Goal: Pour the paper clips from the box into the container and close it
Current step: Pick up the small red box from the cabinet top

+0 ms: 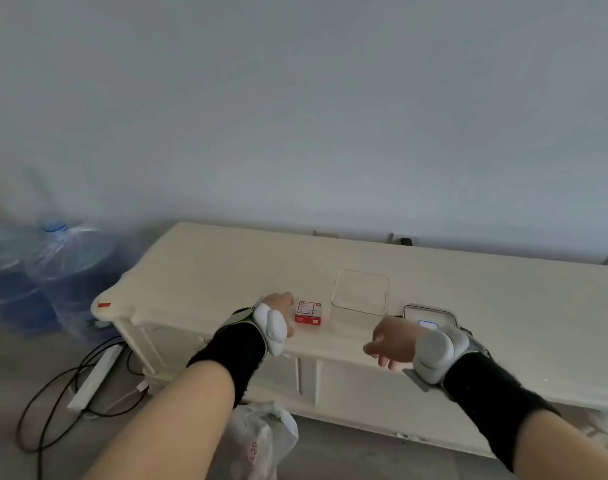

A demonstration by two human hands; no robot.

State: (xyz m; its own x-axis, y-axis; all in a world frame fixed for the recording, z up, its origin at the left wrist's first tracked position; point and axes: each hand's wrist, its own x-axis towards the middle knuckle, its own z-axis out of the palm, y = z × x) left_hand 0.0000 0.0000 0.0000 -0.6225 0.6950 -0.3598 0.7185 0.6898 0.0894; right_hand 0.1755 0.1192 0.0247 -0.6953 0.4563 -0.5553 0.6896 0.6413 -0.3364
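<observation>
Step in hand: you are about to pick up the box (309,312); nothing is poured yet.
Box: small, red and white, lying flat on the cabinet top (205,271), just below the frame's centre.
Container: clear, open-topped container (360,292), just right of the box, apart from it.
Lid: lid (430,315) lies flat to the container's right, partly behind your right hand.
Left hand: your left hand (278,301) is just left of the box; finger spread cannot be told, and contact is not clear.
Right hand: your right hand (391,341) hangs near the cabinet's front edge, fingers loosely curled, holding nothing.
Technique: grip the box by its short sides, open its flap, then tip it low over the container's mouth.
Caution: steady the container with your right hand; it looks light.
</observation>
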